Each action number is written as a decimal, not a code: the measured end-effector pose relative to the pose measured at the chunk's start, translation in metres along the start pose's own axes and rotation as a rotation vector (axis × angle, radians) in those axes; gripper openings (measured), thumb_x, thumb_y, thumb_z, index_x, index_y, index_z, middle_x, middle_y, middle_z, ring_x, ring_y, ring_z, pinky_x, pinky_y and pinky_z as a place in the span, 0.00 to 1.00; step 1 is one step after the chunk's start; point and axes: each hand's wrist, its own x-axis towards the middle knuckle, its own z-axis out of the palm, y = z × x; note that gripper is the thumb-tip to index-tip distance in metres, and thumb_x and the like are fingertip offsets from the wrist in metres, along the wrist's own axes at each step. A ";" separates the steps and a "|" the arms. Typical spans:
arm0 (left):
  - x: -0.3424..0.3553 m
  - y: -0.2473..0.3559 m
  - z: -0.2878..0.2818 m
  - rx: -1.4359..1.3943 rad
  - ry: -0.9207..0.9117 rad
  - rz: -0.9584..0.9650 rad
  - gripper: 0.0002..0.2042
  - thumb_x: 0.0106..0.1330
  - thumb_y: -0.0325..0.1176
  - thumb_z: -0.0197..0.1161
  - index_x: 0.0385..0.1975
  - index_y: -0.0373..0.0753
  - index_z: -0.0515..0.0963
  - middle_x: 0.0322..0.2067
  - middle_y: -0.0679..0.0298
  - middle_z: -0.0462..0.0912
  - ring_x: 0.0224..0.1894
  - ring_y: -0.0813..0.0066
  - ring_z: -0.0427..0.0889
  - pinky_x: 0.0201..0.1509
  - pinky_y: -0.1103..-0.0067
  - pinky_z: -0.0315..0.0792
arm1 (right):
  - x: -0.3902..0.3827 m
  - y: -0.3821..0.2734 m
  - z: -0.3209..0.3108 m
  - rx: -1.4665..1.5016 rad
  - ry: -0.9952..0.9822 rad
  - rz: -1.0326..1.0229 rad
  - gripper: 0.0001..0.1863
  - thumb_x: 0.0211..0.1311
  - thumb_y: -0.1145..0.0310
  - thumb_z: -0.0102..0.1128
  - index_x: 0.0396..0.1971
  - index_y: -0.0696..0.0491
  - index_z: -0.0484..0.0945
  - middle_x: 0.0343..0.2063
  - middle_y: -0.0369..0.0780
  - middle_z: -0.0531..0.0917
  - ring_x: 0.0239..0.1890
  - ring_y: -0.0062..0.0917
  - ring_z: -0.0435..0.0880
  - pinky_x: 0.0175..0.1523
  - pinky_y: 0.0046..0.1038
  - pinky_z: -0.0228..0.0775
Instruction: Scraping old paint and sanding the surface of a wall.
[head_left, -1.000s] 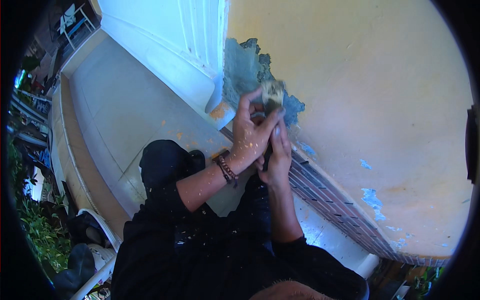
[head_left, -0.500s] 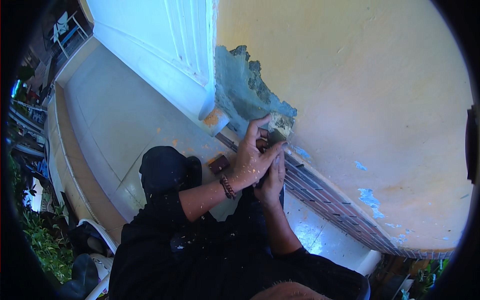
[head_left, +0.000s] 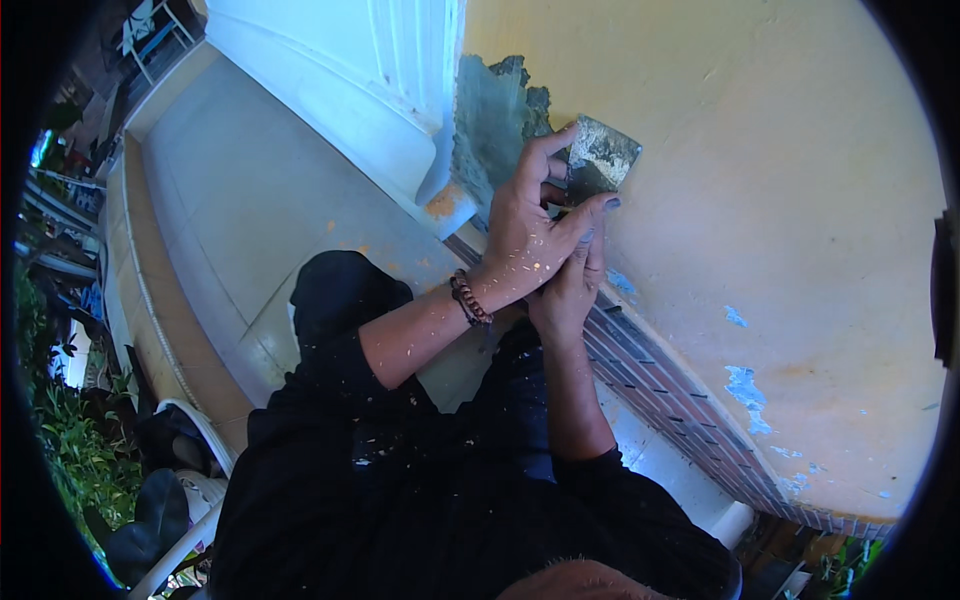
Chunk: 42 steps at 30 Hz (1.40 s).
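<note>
A scraper (head_left: 605, 150) with a broad, smeared metal blade is against the yellow wall (head_left: 760, 220), just right of a patch of bare grey plaster (head_left: 488, 125). My left hand (head_left: 528, 235), with a dark beaded bracelet at the wrist, is closed on the tool, its index finger stretched along the blade's left edge and its thumb across the base. Below and partly behind it, my right hand (head_left: 568, 300) is wrapped round the lower part of the scraper. Both hands hide the handle. Pale flakes dot my left hand and forearm.
Brick-patterned skirting (head_left: 660, 390) runs along the wall's foot. A white moulded panel (head_left: 330, 60) stands left of the patch, above a tiled floor (head_left: 220, 190) sprinkled with orange flakes. My bent knee (head_left: 345, 300) is close to the left forearm. Plants (head_left: 90, 460) grow at lower left.
Both hands and the scraper have moved up and slightly right along the wall, from the patch's lower edge. A dark red block on the floor is now hidden behind my left arm.
</note>
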 end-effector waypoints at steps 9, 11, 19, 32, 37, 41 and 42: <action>-0.028 0.121 -0.012 -0.983 -0.593 -0.215 0.15 0.80 0.38 0.52 0.52 0.31 0.74 0.43 0.60 0.79 0.44 0.75 0.80 0.52 0.77 0.76 | -0.157 0.113 -0.106 -0.121 -0.035 0.479 0.20 0.81 0.56 0.48 0.65 0.47 0.73 0.20 0.29 0.72 0.16 0.11 0.66 0.19 0.16 0.55; -0.032 0.161 -0.006 -1.227 -0.687 -0.211 0.18 0.79 0.45 0.54 0.46 0.32 0.78 0.38 0.60 0.82 0.41 0.76 0.81 0.49 0.77 0.77 | -0.171 0.136 -0.119 -0.548 -0.107 0.203 0.19 0.81 0.56 0.49 0.64 0.47 0.73 0.20 0.29 0.72 0.16 0.12 0.67 0.19 0.16 0.55; -0.027 0.176 -0.014 -1.188 -0.817 -0.111 0.19 0.77 0.45 0.55 0.46 0.31 0.78 0.39 0.58 0.83 0.42 0.75 0.82 0.48 0.77 0.77 | -0.188 0.216 -0.165 -1.738 -0.185 -0.952 0.17 0.81 0.55 0.49 0.60 0.46 0.74 0.21 0.31 0.73 0.16 0.13 0.68 0.17 0.18 0.56; 0.025 0.226 -0.043 -0.582 -0.987 0.106 0.19 0.77 0.45 0.57 0.46 0.31 0.78 0.40 0.58 0.84 0.43 0.75 0.82 0.49 0.78 0.77 | -0.171 0.102 -0.101 0.002 0.020 0.799 0.14 0.80 0.54 0.50 0.55 0.45 0.73 0.24 0.33 0.74 0.18 0.17 0.70 0.18 0.20 0.60; 0.041 0.236 -0.058 -0.442 -1.025 0.121 0.19 0.76 0.45 0.57 0.45 0.31 0.78 0.40 0.58 0.84 0.44 0.75 0.83 0.49 0.78 0.77 | -0.159 0.102 -0.092 0.005 0.015 0.714 0.14 0.80 0.55 0.50 0.55 0.45 0.74 0.24 0.33 0.74 0.18 0.17 0.70 0.19 0.19 0.60; 0.049 0.246 -0.076 -0.351 -1.036 0.144 0.19 0.76 0.45 0.58 0.45 0.31 0.78 0.40 0.58 0.84 0.44 0.75 0.83 0.49 0.78 0.77 | -0.156 0.155 -0.115 0.120 -0.334 0.245 0.15 0.80 0.55 0.49 0.57 0.45 0.74 0.24 0.33 0.74 0.18 0.17 0.71 0.19 0.20 0.61; 0.053 0.247 -0.081 -0.326 -1.038 0.153 0.19 0.76 0.45 0.58 0.45 0.31 0.78 0.40 0.58 0.84 0.44 0.75 0.83 0.49 0.78 0.77 | -0.154 0.177 -0.123 0.319 -0.629 -0.247 0.15 0.80 0.55 0.50 0.58 0.45 0.73 0.24 0.33 0.75 0.18 0.17 0.72 0.19 0.20 0.62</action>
